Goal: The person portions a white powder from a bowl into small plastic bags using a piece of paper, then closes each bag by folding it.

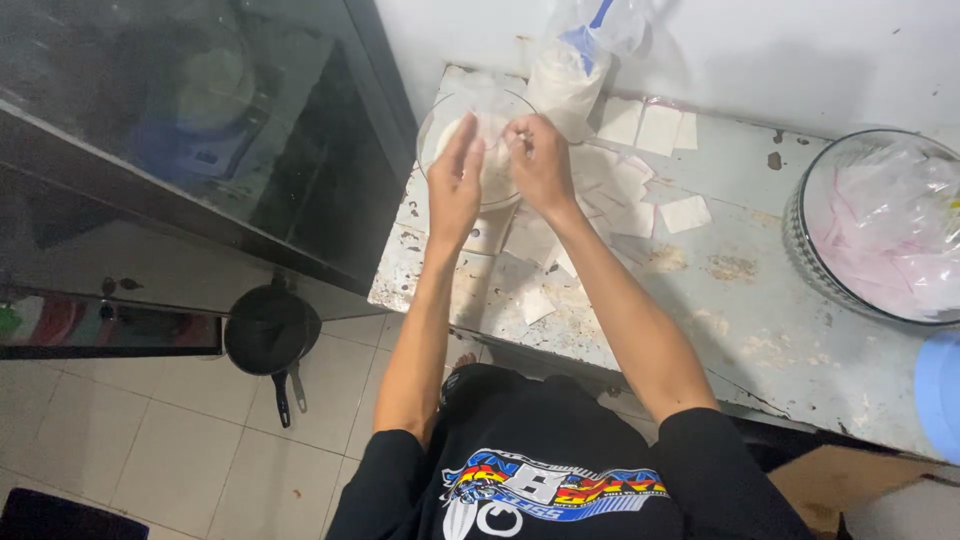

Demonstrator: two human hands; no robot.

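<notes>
Hands meet over a clear glass bowl [440,125] that stands near the far left corner of a worn, pale tabletop [730,300]. The left hand [455,180] is held flat and upright, fingers straight and together, palm turned toward the other hand, its fingertips at the bowl's rim. The right hand [540,160] is curled, fingertips pinched together over the bowl; something small and pale seems to be between them, but it is too blurred to tell what. White floury stuff [495,170] lies inside the bowl, partly hidden by both hands.

Just behind the bowl, against the wall, stands a plastic bag [570,70] of white powder, its top bunched up with a blue mark on it. Small white squares [640,125] of thin sheet lie scattered on the tabletop to the right of the hands and under the right wrist, some overlapping, one apart [686,213] toward the middle. Well to the right sits a large round glass dish [805,250] holding crumpled clear plastic with a pinkish tint. A pale blue round thing [940,395] is cut off by the right edge of the view.

To the left of the tabletop is a dark glass-fronted cabinet [200,120]. On the tiled floor [180,440] below it rests a black frying pan [265,335], handle pointing toward the person. The person wears a black shirt [540,480] with a colourful print.
</notes>
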